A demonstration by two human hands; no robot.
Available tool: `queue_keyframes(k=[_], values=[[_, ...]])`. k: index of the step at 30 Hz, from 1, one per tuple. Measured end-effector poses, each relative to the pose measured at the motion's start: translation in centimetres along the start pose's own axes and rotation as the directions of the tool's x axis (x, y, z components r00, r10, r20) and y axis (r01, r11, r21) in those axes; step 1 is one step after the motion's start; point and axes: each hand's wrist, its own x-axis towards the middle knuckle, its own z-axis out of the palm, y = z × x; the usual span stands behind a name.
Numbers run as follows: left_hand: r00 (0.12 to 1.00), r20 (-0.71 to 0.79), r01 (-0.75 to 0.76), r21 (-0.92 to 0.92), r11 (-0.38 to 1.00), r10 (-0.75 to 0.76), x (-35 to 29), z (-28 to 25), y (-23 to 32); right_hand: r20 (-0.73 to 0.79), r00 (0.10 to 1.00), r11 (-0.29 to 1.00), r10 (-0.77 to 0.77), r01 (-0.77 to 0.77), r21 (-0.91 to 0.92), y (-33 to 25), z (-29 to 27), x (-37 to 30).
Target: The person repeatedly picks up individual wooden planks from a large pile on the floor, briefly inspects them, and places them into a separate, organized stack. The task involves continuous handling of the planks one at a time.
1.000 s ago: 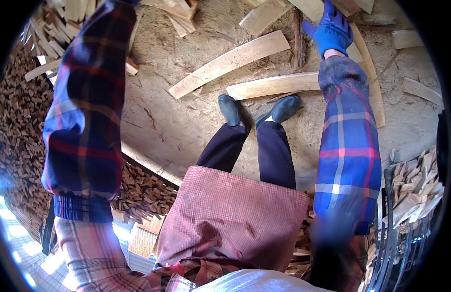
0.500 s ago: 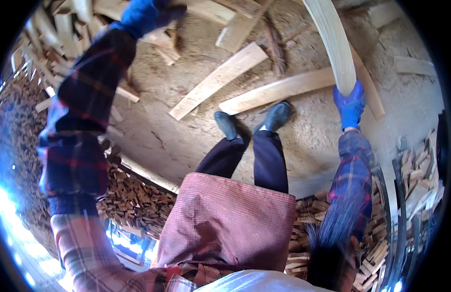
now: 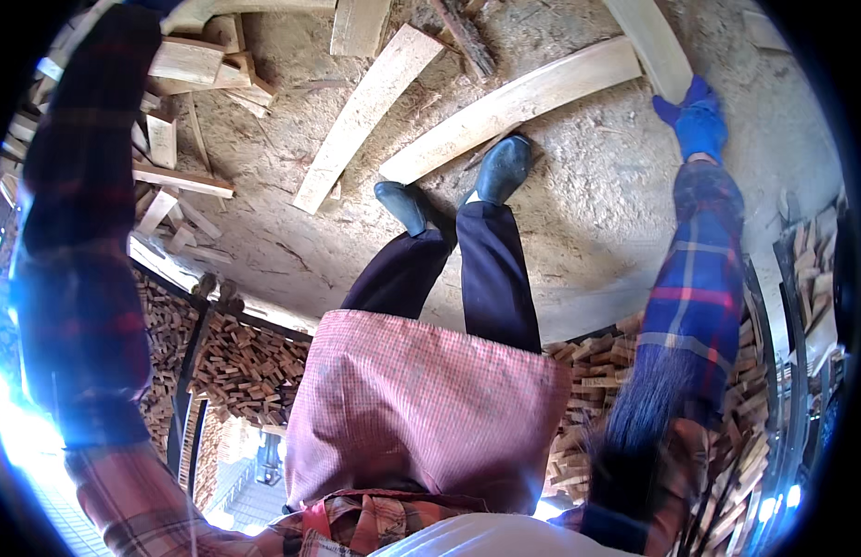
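My right hand (image 3: pixel 696 128), in a blue glove, is at the near end of a pale wooden plank (image 3: pixel 648 42) at upper right. The thumb lies on one side of the plank's end and the fingers on the other, closed about it. The plank's far end runs out of the top edge. Of my left hand (image 3: pixel 155 5) only a bit of blue glove shows at the top left, so its fingers are hidden. Short wooden offcuts (image 3: pixel 186 60) lie near it. Between my hands, a curved plank (image 3: pixel 518 107) and a straighter plank (image 3: pixel 365 121) lie on the floor.
My two dark shoes (image 3: pixel 504 170) stand by the curved plank, on a floor (image 3: pixel 588 223) strewn with sawdust. A bark-covered stick (image 3: pixel 465 37) lies beyond. Heaped wood pieces (image 3: pixel 249 367) are behind me, and a red checked apron (image 3: pixel 430 399) hangs over my lap.
My view has shifted, so the floor planks sit higher. My left hand has gone almost out of the top edge. My right hand has moved farther out, still at the plank's end.
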Motion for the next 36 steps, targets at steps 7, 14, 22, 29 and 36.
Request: queue_keyframes(k=[7, 14, 22, 29, 36], values=[[0.936, 0.341, 0.246, -0.448, 0.859, -0.090, -11.2, -2.0, 6.9, 0.547, 0.836, 0.253, 0.044, -0.539, 0.804, -6.7, -9.7, -14.2], [0.608, 0.791, 0.716, -0.511, 0.476, -0.065, -28.5, -19.9, 11.0, 0.436, 0.864, -0.794, -0.251, -0.442, 0.418, -11.5, -22.0, -33.9], [0.802, 0.595, 0.449, -0.649, 0.614, 0.043, -42.4, -31.5, 13.8, 0.355, 0.931, -0.996, -0.087, -0.069, -0.064, -23.7, -31.5, -51.1], [0.847, 0.144, -0.288, -0.685, 0.669, 0.512, -49.3, -44.1, 18.3, 0.271, 0.954, -0.946, -0.127, -0.034, -0.323, -33.1, -26.5, -65.7], [0.517, 0.272, -0.501, -0.672, 0.545, 0.811, -59.4, -46.9, 33.3, 0.522, 0.837, -0.901, -0.163, 0.090, -0.425, -37.2, -25.1, -81.1]])
